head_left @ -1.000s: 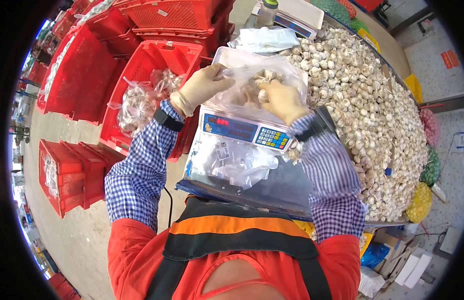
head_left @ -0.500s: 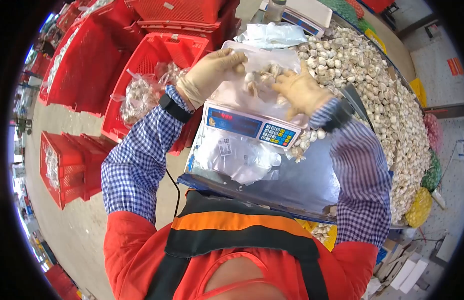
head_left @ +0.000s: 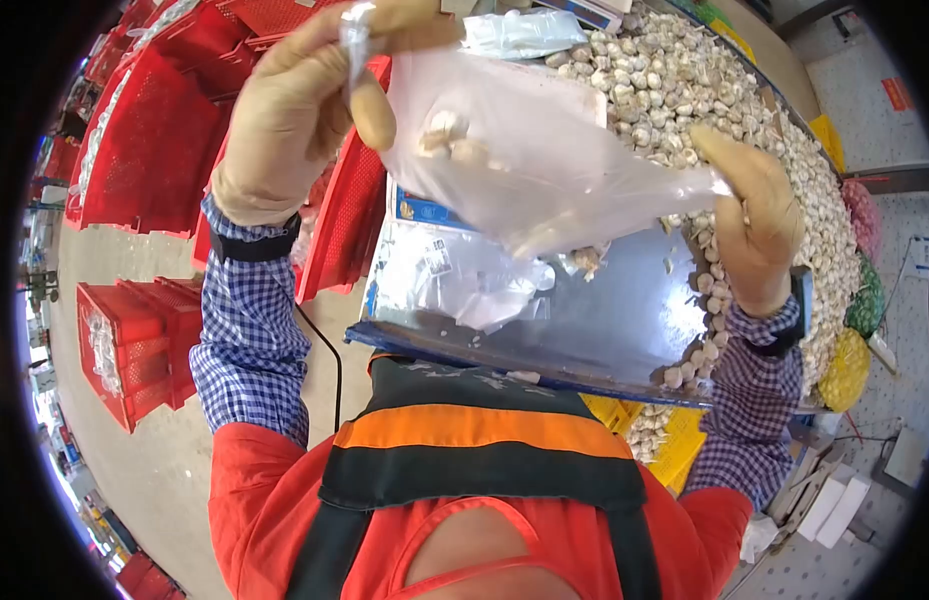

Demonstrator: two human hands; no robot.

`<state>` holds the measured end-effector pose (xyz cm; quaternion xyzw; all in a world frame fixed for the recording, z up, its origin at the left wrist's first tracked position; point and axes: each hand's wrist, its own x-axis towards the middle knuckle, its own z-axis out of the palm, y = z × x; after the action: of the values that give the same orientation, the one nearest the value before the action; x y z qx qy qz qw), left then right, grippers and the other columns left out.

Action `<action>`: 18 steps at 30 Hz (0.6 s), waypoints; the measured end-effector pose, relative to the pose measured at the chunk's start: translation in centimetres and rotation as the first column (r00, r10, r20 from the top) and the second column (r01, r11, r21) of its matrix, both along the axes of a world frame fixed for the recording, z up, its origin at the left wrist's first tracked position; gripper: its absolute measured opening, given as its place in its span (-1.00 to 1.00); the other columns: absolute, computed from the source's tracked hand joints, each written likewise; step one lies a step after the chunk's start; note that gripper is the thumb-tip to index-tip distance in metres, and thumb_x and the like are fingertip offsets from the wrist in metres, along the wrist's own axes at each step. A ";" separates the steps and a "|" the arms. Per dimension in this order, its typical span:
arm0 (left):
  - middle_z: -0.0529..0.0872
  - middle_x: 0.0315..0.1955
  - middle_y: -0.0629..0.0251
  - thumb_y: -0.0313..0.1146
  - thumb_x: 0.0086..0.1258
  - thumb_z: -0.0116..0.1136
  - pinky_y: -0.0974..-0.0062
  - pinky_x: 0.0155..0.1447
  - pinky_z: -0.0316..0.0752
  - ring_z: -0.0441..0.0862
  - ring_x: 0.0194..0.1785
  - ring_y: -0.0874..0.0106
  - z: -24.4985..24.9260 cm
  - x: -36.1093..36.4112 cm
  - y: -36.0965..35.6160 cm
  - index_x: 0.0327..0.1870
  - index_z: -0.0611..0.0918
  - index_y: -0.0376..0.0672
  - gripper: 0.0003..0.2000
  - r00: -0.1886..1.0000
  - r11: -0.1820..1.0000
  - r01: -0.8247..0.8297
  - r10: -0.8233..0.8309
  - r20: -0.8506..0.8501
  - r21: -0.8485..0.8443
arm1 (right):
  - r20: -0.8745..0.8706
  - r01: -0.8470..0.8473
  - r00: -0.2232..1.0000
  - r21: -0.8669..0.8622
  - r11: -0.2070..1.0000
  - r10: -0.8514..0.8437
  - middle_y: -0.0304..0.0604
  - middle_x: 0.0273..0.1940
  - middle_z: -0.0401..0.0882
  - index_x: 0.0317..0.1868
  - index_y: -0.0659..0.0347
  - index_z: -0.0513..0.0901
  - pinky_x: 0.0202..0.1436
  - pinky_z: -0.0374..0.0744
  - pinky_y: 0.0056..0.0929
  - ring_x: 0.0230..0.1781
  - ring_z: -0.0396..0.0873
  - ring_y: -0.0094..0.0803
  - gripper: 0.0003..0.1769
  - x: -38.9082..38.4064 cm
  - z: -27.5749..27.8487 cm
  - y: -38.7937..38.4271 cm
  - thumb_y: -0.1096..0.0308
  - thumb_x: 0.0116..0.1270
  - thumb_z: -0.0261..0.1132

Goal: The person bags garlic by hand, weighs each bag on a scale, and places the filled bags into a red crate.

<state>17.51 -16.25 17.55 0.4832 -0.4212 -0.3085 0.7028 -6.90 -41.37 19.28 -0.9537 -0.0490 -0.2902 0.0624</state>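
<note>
A clear plastic bag is stretched between my two gloved hands, lifted above the scale. Some garlic bulbs show through its film. My left hand pinches the upper left corner, with film gathered between thumb and fingers. At the other end, my right hand grips the right corner. Below the bag, the weighing scale is mostly hidden; a bit of its blue panel shows. Flat plastic bags with a label lie on the metal table in front of it.
A large heap of garlic covers the table's back and right side. Red crates stand at the left, and another red crate sits on the floor. A folded white bag lies behind the scale. A black cable hangs beside the table.
The bag with garlic has come up off the scale toward me and is pulled wide. My left hand has moved left and up; my right hand has moved right and closed on the bag's corner.
</note>
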 end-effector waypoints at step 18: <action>0.64 -0.25 0.38 -0.47 0.32 0.21 0.58 -0.04 0.50 0.55 -0.13 0.57 -16.9 -10.3 0.0 -0.10 0.60 -0.19 -0.83 0.980 0.780 0.149 -0.197 0.013 0.607 | -0.069 0.040 0.993 0.963 0.268 0.099 -0.25 -0.33 0.67 -0.22 0.08 0.74 -0.26 0.50 -0.56 -0.30 0.57 -0.52 -0.85 1.1 -18.4 11.1 0.39 0.22 0.28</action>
<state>7.17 -16.21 0.63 0.6522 -0.3698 -0.4714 0.4645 -5.82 -30.25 0.86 -0.7354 0.1226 -0.2042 0.6344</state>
